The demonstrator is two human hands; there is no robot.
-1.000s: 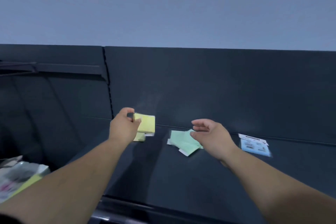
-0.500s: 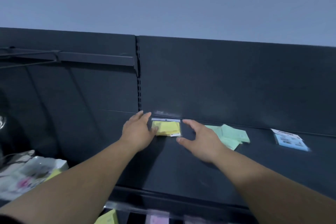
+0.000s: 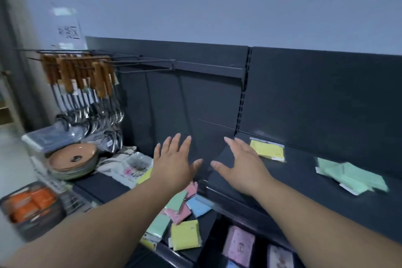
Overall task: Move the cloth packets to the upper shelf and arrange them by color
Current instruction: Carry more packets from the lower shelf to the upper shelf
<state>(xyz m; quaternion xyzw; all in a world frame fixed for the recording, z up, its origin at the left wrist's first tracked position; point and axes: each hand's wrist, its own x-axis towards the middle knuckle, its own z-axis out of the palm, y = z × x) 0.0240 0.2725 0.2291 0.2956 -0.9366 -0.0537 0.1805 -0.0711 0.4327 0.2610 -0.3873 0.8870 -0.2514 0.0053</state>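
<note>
On the dark metal upper shelf (image 3: 304,193), head view: one flat yellow cloth packet in clear wrap (image 3: 267,150) lies at the shelf's back left corner, against the dark back panel (image 3: 315,98). A loose heap of mint-green cloth packets (image 3: 352,177) sits further right on the same shelf, well apart from the yellow one. My read: colour groups are laid in a row with gaps so they don't mix.

Left hand (image 3: 174,159) hovers just off the shelf's left end, fingers spread, holding nothing. Right hand (image 3: 241,165) hovers over the shelf's front left corner, just beside the yellow packet, fingers straight, also empty.

Below the shelf's left end is a mixed pile of cloth packets (image 3: 185,238), overlapping and unsorted, including a pink packet (image 3: 178,213) and a blue packet (image 3: 198,205).

Judgement: both hands are free, likely ready for the next pick. Task is partly done. No pink or blue shows on the shelf, though its right end is out of frame.
</note>
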